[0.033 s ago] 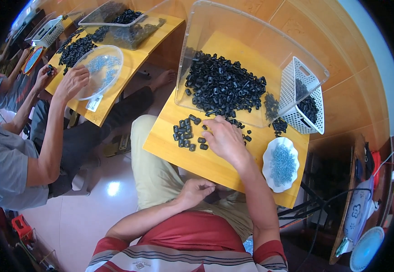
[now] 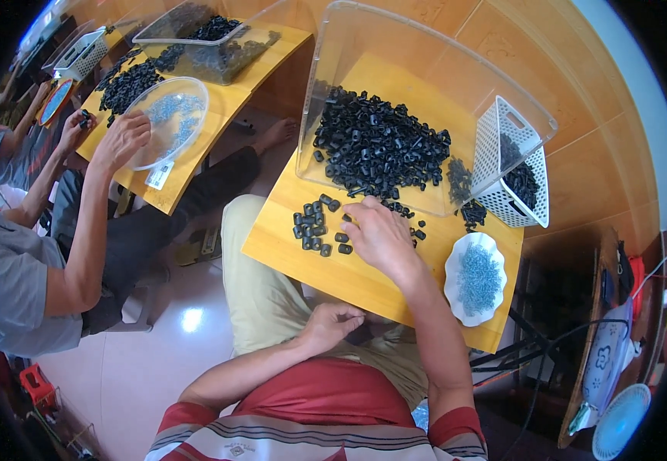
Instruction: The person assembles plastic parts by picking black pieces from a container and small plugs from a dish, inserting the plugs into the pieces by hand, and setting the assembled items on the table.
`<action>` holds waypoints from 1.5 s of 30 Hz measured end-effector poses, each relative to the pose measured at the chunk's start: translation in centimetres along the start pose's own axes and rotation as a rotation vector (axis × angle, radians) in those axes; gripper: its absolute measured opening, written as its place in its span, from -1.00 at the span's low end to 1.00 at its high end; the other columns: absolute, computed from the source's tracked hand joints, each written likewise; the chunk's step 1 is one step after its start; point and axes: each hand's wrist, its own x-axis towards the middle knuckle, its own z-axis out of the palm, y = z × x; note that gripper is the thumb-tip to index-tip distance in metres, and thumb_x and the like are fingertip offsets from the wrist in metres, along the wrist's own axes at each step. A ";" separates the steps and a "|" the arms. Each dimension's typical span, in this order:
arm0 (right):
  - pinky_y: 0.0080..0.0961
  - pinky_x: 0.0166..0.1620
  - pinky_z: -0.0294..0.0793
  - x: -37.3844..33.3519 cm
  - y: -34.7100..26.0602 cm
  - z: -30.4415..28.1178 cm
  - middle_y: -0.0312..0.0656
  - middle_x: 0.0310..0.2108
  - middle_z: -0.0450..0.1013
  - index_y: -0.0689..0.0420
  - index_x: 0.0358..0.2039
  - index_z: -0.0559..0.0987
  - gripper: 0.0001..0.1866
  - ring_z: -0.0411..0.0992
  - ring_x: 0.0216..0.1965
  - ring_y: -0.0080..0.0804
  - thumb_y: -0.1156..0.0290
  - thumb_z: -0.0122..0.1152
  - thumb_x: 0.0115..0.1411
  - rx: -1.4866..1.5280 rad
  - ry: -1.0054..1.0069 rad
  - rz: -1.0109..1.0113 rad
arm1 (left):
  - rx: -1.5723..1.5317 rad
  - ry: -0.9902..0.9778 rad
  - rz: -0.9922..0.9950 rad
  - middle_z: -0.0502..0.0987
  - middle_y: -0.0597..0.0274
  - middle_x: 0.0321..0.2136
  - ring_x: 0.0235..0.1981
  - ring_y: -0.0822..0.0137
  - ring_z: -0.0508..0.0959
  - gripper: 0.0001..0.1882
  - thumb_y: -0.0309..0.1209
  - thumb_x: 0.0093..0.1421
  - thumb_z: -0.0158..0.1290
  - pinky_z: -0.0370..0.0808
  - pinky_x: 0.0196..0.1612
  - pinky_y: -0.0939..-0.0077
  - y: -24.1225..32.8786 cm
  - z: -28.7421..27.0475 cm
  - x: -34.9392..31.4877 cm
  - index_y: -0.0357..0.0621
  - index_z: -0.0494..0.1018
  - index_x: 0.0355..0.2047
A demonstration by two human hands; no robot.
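Shiny brown wall panels (image 2: 518,54) stand past your hands, and pale floor (image 2: 134,384) shows off to the left of them. Your right hand (image 2: 382,230) is low over a yellow wooden desk (image 2: 272,238). Its fingers are bent and a little apart, close by some small bits, but you can't tell if they hold one. Your left hand (image 2: 328,328) is near your lap, just before the desk's front edge. Its thumb and finger are close together, and you can't tell if something is between them.

Just left of your right hand are short, round, black plastic pieces (image 2: 319,230) in a small bunch. Beyond that hand is a big heap of little black parts (image 2: 379,146) in a clear plastic bin (image 2: 395,46). To its right, farther away, is a white plastic basket with holes (image 2: 494,134), with black bits in it. Nearer, on the same side, a white dish with a wavy rim (image 2: 456,301) holds tiny pale blue, see-through bits (image 2: 478,278).

Well left of your hands, another person in a grey shirt (image 2: 18,265) sits at another desk (image 2: 168,184).
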 end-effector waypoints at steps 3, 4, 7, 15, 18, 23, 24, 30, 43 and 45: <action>-0.10 -0.06 0.50 0.1 -0.1 0.1 -0.08 -0.16 0.51 0.12 -0.11 0.65 -0.73 0.52 -0.13 0.03 0.30 0.19 0.24 -0.010 -0.035 0.038 | 0.047 0.007 0.016 0.70 0.14 -0.35 -0.34 0.49 0.61 -0.82 -0.47 0.25 0.19 0.55 -0.22 0.52 -0.2 -0.1 0.0 -0.30 0.63 -0.17; -0.11 -0.07 0.50 0.0 -0.1 0.1 -0.08 -0.17 0.51 0.11 -0.12 0.65 -0.74 0.53 -0.15 0.02 0.29 0.19 0.24 -0.028 -0.034 0.033 | 0.032 0.009 0.023 0.70 0.15 -0.36 -0.34 0.50 0.61 -0.82 -0.47 0.25 0.19 0.55 -0.22 0.53 -0.2 -0.1 0.0 -0.30 0.63 -0.18; -0.06 -0.06 0.49 -0.6 -0.2 -0.5 -0.06 -0.16 0.49 0.12 -0.16 0.64 -0.76 0.53 -0.17 0.07 0.29 0.15 0.25 -0.053 -0.055 0.049 | 0.017 0.015 0.004 0.70 0.15 -0.36 -0.34 0.51 0.60 -0.83 -0.48 0.25 0.19 0.55 -0.22 0.54 -0.3 -0.1 0.0 -0.30 0.63 -0.18; -0.05 -0.09 0.50 -2.1 2.9 -2.4 -0.10 -0.14 0.48 0.11 -0.16 0.63 -0.76 0.54 -0.19 0.04 0.32 0.12 0.24 -0.087 -0.025 0.108 | -0.051 0.003 -0.010 0.69 0.13 -0.35 -0.33 0.50 0.60 -0.81 -0.46 0.25 0.20 0.55 -0.21 0.54 -0.5 -0.1 0.0 -0.32 0.63 -0.17; -0.07 -0.11 0.51 -1.7 3.6 -2.5 -0.11 -0.14 0.48 0.10 -0.12 0.63 -0.76 0.54 -0.20 0.02 0.39 0.14 0.22 -0.030 0.137 0.110 | -0.011 -0.007 -0.043 0.69 0.12 -0.35 -0.32 0.49 0.61 -0.81 -0.46 0.25 0.20 0.55 -0.20 0.52 -0.4 -0.1 0.0 -0.31 0.63 -0.17; -0.06 -0.10 0.50 -1.2 4.4 -1.8 -0.10 -0.14 0.48 0.10 -0.11 0.63 -0.73 0.53 -0.19 0.03 0.51 0.09 0.19 -0.104 0.091 0.093 | 0.011 -0.007 -0.044 0.70 0.11 -0.33 -0.31 0.47 0.62 -0.81 -0.45 0.25 0.20 0.55 -0.19 0.50 -0.4 -0.1 0.1 -0.29 0.63 -0.16; -0.06 -0.10 0.50 -1.3 4.4 -1.8 -0.10 -0.14 0.48 0.10 -0.11 0.63 -0.73 0.53 -0.19 0.03 0.51 0.09 0.19 -0.104 0.091 0.092 | 0.011 -0.006 -0.044 0.70 0.11 -0.33 -0.31 0.47 0.62 -0.81 -0.45 0.25 0.20 0.55 -0.19 0.50 -0.6 -0.1 0.1 -0.29 0.63 -0.16; -0.13 -0.16 0.49 -1.4 5.0 -2.2 -0.07 -0.24 0.49 0.16 -0.19 0.66 -0.74 0.52 -0.22 0.01 0.61 0.04 0.19 -0.050 0.135 0.037 | 0.009 0.012 -0.003 0.70 0.09 -0.33 -0.30 0.43 0.65 -0.80 -0.44 0.25 0.20 0.56 -0.18 0.48 -1.4 -0.1 0.2 -0.29 0.63 -0.17; -0.20 -0.13 0.51 -1.8 5.8 -2.5 -0.08 -0.21 0.53 0.15 -0.24 0.68 -0.76 0.53 -0.21 -0.01 0.62 0.07 0.17 0.017 0.094 -0.004 | 0.014 0.003 0.020 0.69 0.15 -0.39 -0.37 0.49 0.61 -0.82 -0.44 0.25 0.20 0.55 -0.27 0.53 -1.7 0.0 0.4 -0.28 0.63 -0.19; -0.20 -0.13 0.51 -1.8 5.9 -2.4 -0.08 -0.22 0.53 0.16 -0.23 0.68 -0.76 0.53 -0.21 -0.01 0.60 0.07 0.17 0.023 0.092 -0.001 | 0.010 -0.010 -0.023 0.68 0.16 -0.39 -0.38 0.51 0.60 -0.82 -0.44 0.25 0.20 0.54 -0.27 0.54 -1.7 -0.1 0.4 -0.28 0.63 -0.18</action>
